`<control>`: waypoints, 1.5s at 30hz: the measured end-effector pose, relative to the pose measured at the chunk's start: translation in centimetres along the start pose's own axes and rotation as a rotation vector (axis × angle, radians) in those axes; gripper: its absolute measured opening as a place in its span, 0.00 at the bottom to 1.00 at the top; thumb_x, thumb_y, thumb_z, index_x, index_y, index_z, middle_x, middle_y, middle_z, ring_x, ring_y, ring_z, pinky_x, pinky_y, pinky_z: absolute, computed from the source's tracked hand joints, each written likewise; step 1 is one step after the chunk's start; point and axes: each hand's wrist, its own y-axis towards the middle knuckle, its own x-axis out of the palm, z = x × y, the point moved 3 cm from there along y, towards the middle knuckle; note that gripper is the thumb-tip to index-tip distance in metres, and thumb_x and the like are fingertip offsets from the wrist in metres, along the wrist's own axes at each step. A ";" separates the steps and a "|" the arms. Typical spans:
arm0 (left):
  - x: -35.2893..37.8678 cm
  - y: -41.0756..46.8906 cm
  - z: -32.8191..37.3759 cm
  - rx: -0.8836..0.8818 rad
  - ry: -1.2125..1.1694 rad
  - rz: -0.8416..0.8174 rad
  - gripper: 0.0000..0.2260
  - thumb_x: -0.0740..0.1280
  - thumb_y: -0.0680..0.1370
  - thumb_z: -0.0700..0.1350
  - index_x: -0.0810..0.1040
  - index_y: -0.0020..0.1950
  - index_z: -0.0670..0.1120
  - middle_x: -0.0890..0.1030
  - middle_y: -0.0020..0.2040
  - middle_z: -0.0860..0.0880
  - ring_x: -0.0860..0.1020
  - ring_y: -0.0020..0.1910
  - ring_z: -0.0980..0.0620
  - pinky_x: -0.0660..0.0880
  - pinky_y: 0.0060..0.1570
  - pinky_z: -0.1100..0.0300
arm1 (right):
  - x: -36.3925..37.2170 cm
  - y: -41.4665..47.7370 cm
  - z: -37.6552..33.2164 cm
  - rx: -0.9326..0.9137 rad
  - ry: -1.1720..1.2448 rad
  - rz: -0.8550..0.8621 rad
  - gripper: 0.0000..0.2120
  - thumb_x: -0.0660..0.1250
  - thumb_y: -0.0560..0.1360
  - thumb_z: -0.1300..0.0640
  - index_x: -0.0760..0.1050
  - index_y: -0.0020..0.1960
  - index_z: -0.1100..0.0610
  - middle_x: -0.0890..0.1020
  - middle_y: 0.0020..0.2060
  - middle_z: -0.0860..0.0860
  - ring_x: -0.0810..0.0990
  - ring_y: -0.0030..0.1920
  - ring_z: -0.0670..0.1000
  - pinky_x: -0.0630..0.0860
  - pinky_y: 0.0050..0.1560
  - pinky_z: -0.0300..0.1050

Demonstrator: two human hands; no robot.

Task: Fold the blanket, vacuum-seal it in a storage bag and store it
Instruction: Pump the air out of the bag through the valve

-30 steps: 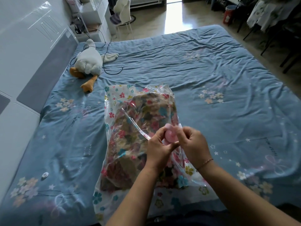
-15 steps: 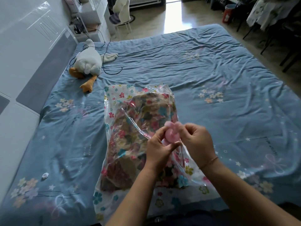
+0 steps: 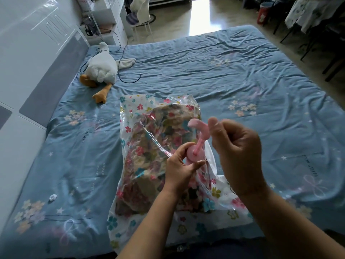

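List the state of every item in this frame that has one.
storage bag: flat on bed, still puffy, blanket inside
blanket: folded, bagged
valve: held by left hand
valve cap: flipped open, tethered, by right hand
plush goose: lying on bed

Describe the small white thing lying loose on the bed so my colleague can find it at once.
On the blue floral bedsheet, look at the near left part, left of the storage bag. The small white oval object lies alone there beside a printed flower cluster, far nearer than the plush goose.
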 end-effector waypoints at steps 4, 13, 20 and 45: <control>0.4 -0.2 0.3 0.002 0.013 0.014 0.30 0.78 0.65 0.52 0.78 0.64 0.45 0.83 0.58 0.49 0.81 0.59 0.54 0.77 0.62 0.50 | 0.4 -1.3 2.8 0.063 -0.086 0.017 0.32 0.61 0.77 0.38 0.71 0.32 0.67 0.76 0.23 0.49 0.69 0.25 0.43 0.67 0.28 0.40; 0.1 -0.1 -0.1 -0.013 -0.016 0.018 0.30 0.78 0.64 0.52 0.78 0.64 0.44 0.83 0.58 0.49 0.81 0.59 0.53 0.77 0.62 0.48 | 0.1 0.0 0.1 -0.041 -0.033 -0.007 0.26 0.65 0.78 0.52 0.67 0.28 0.67 0.76 0.22 0.48 0.69 0.23 0.37 0.62 0.25 0.34; 0.5 -0.6 0.0 -0.004 0.026 0.001 0.25 0.80 0.67 0.45 0.79 0.61 0.46 0.84 0.55 0.51 0.82 0.55 0.55 0.78 0.58 0.51 | 0.5 -2.6 7.8 0.297 -0.353 -0.150 0.35 0.58 0.72 0.29 0.76 0.33 0.62 0.76 0.25 0.55 0.74 0.29 0.55 0.73 0.32 0.53; 0.6 -0.5 -0.2 0.037 0.049 -0.019 0.24 0.79 0.66 0.46 0.80 0.61 0.45 0.84 0.54 0.51 0.82 0.55 0.53 0.79 0.58 0.51 | 0.1 -2.1 8.4 0.299 -0.398 -0.182 0.32 0.59 0.71 0.33 0.80 0.34 0.61 0.78 0.24 0.51 0.75 0.27 0.49 0.74 0.32 0.50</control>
